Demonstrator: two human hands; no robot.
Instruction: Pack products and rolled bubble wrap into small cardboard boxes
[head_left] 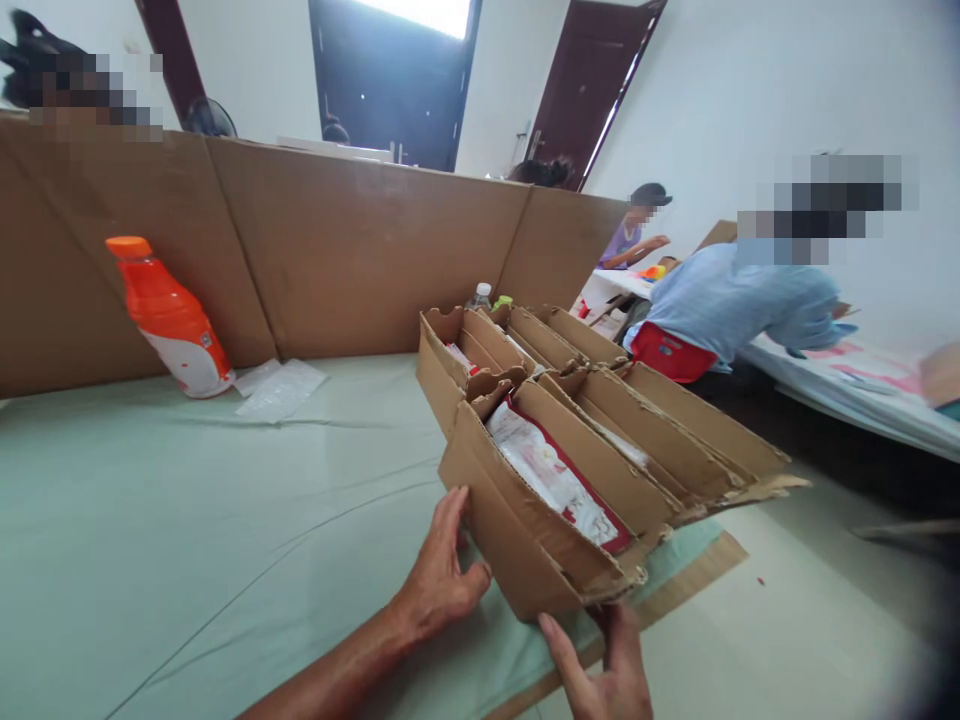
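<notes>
Cardboard box (499,520) at table's (225,520) right edge, open side up; long axis far left to near right. Similar boxes (667,415) crowd its right and far end; orange bottle (176,325) well left. Box brown, ragged-rimmed, red-edged white piece (547,468) inside. Left hand (444,570) spread against its side; right hand (604,672) at near corner, grip cannot be told.

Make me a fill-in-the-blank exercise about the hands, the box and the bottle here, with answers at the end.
1. The person's left hand touches the nearest long, open-topped brown box, which is made of ____.
2. The flat white printed packet in that box has a dark ____ border.
3. The person's right hand is farther from the orange bottle with a white label than the ____ hand.
4. That bottle's cap is ____.

Missing words: cardboard; red; left; orange.
</notes>
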